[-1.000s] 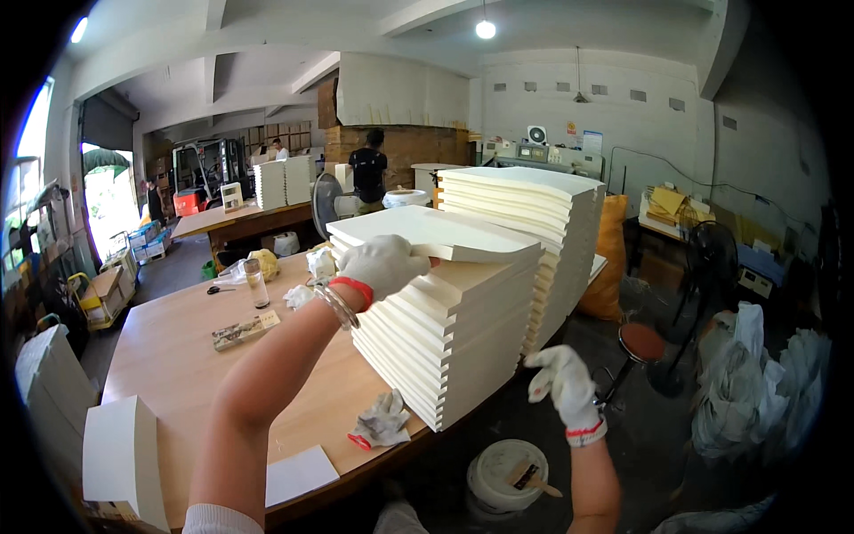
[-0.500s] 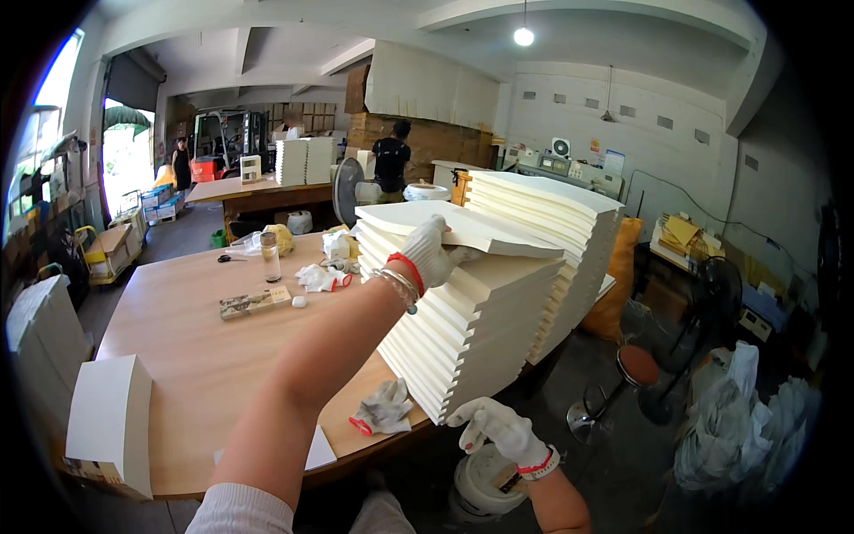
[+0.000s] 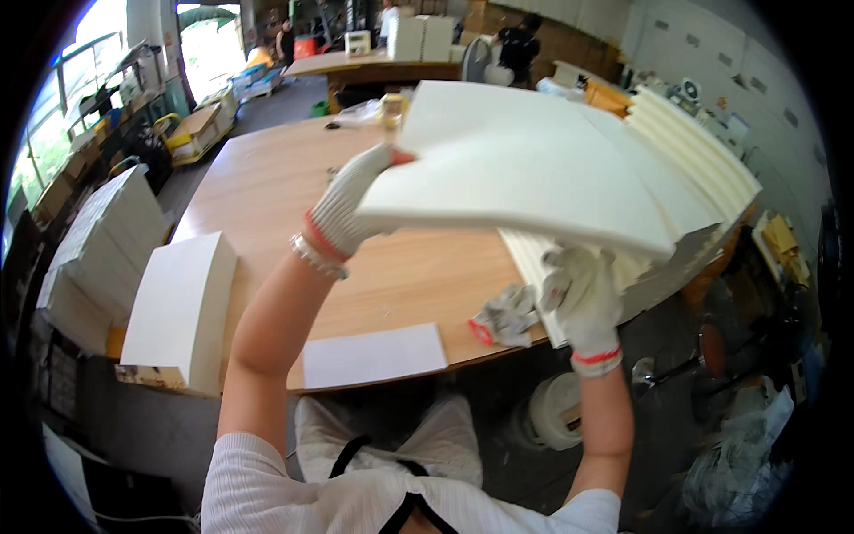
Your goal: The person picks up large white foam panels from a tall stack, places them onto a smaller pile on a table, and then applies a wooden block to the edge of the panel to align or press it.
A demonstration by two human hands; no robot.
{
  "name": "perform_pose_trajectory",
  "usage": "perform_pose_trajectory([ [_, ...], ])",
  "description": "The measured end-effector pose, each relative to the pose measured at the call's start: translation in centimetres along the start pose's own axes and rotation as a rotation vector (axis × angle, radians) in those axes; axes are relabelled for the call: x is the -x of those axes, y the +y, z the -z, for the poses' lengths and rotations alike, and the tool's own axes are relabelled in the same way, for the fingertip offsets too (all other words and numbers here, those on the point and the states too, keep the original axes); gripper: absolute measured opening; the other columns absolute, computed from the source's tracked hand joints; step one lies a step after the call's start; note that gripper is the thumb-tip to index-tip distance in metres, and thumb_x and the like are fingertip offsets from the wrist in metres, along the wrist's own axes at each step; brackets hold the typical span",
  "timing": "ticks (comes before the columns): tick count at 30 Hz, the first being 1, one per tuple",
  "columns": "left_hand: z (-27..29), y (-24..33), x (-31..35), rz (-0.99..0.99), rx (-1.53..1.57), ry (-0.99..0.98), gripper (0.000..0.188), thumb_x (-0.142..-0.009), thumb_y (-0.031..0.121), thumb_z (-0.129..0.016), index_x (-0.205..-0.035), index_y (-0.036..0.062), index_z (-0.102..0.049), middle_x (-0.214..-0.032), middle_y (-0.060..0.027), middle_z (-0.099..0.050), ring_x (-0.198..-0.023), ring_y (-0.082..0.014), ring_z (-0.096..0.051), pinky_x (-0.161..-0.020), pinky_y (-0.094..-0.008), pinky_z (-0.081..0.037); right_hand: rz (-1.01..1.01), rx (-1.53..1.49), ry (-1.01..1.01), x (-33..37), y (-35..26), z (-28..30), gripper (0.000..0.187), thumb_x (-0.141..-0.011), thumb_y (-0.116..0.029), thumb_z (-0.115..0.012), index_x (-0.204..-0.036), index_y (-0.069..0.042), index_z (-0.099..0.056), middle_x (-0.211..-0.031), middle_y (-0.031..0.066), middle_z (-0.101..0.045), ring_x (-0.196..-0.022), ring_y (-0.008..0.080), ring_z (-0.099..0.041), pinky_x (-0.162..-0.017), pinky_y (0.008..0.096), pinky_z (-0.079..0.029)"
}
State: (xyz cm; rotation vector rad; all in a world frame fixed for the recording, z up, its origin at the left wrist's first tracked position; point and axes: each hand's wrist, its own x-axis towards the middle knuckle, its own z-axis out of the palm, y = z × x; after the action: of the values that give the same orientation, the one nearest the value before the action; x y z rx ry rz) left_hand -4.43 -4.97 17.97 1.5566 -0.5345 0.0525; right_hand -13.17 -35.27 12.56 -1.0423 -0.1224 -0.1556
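Observation:
A thick white sheaf of paper (image 3: 498,169) is raised above the table, slightly bowed, its right end still over the tall stack of paper (image 3: 694,142). My left hand (image 3: 351,200), in a white knit glove with red trim, grips its left edge, with the thumb on top. Below the sheaf's near right edge is my gloved right hand (image 3: 583,298), its fingers loosely bent and apart, with nothing visible in them. Its fingertips come close to the sheaf's underside; whether they touch it I cannot tell. A crumpled spare glove (image 3: 507,316) lies to the left of that hand.
The wooden table (image 3: 267,191) carries a flat white paper pile (image 3: 374,356) at its near edge. A tall white block of paper (image 3: 178,303) stands at the left. A white bucket (image 3: 556,409) and a stool (image 3: 710,350) are on the floor at right. People work farther back.
My left hand has lifted the top sheaf off the stack and drawn it left and nearer. My right hand has risen toward its near edge. The view has tilted down and turned.

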Motion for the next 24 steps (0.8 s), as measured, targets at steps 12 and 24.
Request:
perform_pose_trajectory([
  [12,13.3,-18.2,14.9,0.601,0.539,0.247,0.048,-0.085,-0.002,-0.055,-0.132,-0.0013,-0.047,-0.119,-0.013,-0.061,-0.101,-0.0202,-0.065,-0.086,-0.0317,-0.056,-0.46,0.742,-0.404,-8.9,19.4,1.1,0.031,-0.093,-0.024,-0.063,-0.107,0.004,-0.066,-0.089,-0.0003,-0.067,-0.079,0.0052,-0.06,-0.068,0.0212,-0.048],
  [24,13.5,-18.8,14.6,0.701,0.158,0.337,0.032,-0.085,0.012,-0.069,-0.111,-0.0038,-0.058,-0.084,-0.0046,-0.062,-0.068,-0.0095,-0.059,-0.057,-0.0224,-0.047,-0.399,0.612,-0.337,-8.6,22.9,0.7,0.031,-0.093,-0.016,-0.065,-0.114,0.007,-0.064,-0.1,0.0037,-0.069,-0.088,0.0074,-0.06,-0.08,0.023,-0.048],
])
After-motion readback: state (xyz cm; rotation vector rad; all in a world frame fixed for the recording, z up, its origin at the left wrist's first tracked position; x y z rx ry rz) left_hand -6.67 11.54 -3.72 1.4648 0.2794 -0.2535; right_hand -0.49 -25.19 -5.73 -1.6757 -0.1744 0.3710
